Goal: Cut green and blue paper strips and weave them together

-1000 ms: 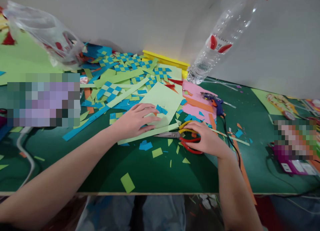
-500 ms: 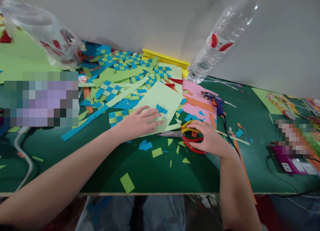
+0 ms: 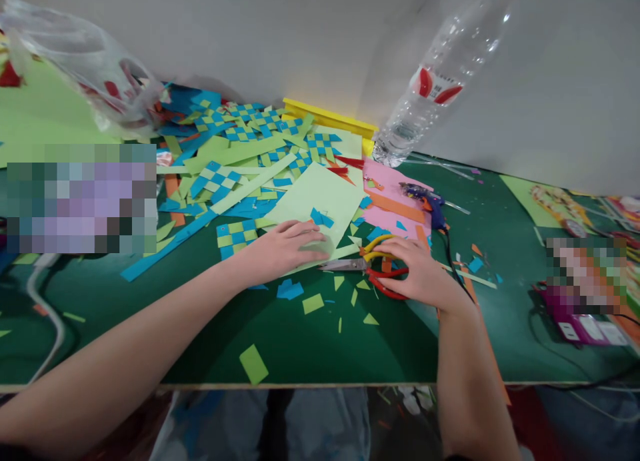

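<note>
My left hand (image 3: pixel 285 249) lies flat on a light green sheet of paper (image 3: pixel 323 191), fingers stretched to the right near its lower edge. In my right hand (image 3: pixel 423 271) is a pair of scissors (image 3: pixel 345 264) with one yellow and one red handle, its blades pointing left toward the left fingertips. A narrow light green strip (image 3: pixel 346 251) runs just above the blades. A woven blue and green paper fish (image 3: pixel 236 236) lies partly behind my left hand. Small blue scraps (image 3: pixel 321 217) rest on the sheet.
Woven pieces and strips (image 3: pixel 255 144) heap up at the back. A leaning plastic bottle (image 3: pixel 440 81) stands behind pink paper (image 3: pixel 387 174) and a corded purple glue gun (image 3: pixel 434 208). A plastic bag (image 3: pixel 95 68) is at the back left. Paper offcuts (image 3: pixel 313 304) litter the green table (image 3: pixel 210 354).
The fingers of my left hand have drawn closer together on the sheet. My right hand and the scissors have shifted only slightly.
</note>
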Action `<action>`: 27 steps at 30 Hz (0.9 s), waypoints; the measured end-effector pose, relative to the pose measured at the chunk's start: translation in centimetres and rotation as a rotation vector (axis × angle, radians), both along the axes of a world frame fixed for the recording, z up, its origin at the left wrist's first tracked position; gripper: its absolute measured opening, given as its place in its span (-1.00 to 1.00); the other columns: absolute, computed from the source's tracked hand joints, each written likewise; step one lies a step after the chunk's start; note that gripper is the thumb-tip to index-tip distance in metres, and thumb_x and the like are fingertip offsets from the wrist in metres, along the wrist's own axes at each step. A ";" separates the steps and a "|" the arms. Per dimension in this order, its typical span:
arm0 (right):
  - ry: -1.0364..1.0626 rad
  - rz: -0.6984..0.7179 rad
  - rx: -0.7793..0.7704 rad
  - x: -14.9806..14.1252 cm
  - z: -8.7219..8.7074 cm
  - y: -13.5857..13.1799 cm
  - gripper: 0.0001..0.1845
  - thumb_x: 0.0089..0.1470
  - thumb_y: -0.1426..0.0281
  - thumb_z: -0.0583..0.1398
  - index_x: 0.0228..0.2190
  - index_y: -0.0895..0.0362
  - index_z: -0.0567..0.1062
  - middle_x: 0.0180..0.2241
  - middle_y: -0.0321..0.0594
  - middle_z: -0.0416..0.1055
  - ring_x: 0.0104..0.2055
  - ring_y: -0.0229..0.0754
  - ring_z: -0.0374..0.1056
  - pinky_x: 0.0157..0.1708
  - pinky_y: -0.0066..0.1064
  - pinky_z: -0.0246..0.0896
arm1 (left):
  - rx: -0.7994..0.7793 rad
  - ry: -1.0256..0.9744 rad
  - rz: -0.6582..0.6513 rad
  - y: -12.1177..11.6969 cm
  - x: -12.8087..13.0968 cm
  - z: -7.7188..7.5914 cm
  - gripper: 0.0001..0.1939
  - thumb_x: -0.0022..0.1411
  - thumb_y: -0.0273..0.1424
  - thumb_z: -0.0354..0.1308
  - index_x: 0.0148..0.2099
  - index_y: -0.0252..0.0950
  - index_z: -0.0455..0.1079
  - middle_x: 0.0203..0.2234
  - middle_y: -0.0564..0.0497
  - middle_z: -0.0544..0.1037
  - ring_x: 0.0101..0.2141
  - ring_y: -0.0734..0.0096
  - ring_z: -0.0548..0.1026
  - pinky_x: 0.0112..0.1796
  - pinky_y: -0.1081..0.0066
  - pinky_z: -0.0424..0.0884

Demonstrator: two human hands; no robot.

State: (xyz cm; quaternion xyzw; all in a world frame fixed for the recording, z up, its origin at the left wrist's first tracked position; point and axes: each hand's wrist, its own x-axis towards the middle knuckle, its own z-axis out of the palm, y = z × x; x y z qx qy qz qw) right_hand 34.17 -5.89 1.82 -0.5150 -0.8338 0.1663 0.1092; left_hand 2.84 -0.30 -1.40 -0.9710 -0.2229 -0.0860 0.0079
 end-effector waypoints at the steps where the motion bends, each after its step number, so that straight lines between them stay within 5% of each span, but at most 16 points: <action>1: 0.000 0.006 0.010 -0.1 0.0 0.0 -0.55 -0.01 0.28 0.29 -0.04 0.02 0.42 0.04 -0.13 0.39 0.13 0.07 0.28 0.12 0.01 0.12 | -0.003 -0.001 -0.002 0.0 0.0 0.0 -0.60 0.41 -0.49 -0.09 0.18 -0.03 0.32 0.20 0.03 0.32 0.28 0.14 0.11 0.20 0.13 0.11; 27: -0.001 0.034 -0.013 -1.6 0.2 -0.3 -0.54 0.03 0.26 0.29 -0.01 0.02 0.40 0.06 -0.11 0.37 0.10 0.05 0.27 0.12 0.00 0.09 | -0.041 0.017 0.016 0.1 -0.1 -0.2 -0.58 0.41 -0.48 -0.09 0.19 0.02 0.32 0.23 0.01 0.27 0.29 0.11 0.07 0.20 0.08 0.10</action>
